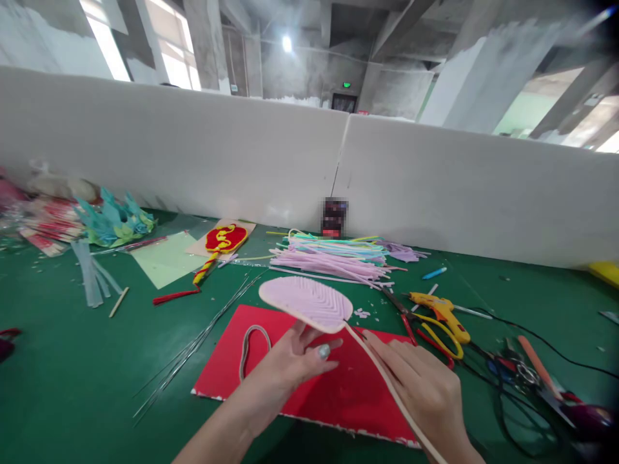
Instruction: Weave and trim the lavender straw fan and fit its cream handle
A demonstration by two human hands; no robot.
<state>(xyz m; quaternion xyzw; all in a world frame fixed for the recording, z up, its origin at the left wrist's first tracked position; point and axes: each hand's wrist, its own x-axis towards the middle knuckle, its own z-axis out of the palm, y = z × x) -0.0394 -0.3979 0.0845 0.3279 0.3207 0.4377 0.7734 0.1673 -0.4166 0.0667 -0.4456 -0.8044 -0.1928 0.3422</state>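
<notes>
A lilac oval piece (309, 301), laid out in slanting ribbed rows with a cream rim, is held up above a red board (353, 393). My left hand (300, 357) supports it from below, with fingertips behind its lower edge and the thumb stretched to the right. From the oval's right tip a long cream pipe-cleaner-like strip (387, 380) runs down toward me. My right hand (418, 374) lies along this strip, fingers closed on it near the tip. On the board's left part rests a grey-beige looped band (245, 351).
Lilac and green pipe cleaners (329, 258) are heaped behind the board. To the right lie yellow-handled scissors (440, 335), a yellow glue gun (442, 312) and cables. At left are thin wires (203, 332), a red-and-yellow fan (225, 238) and glue sticks (89, 277). A white partition (193, 154) stands behind.
</notes>
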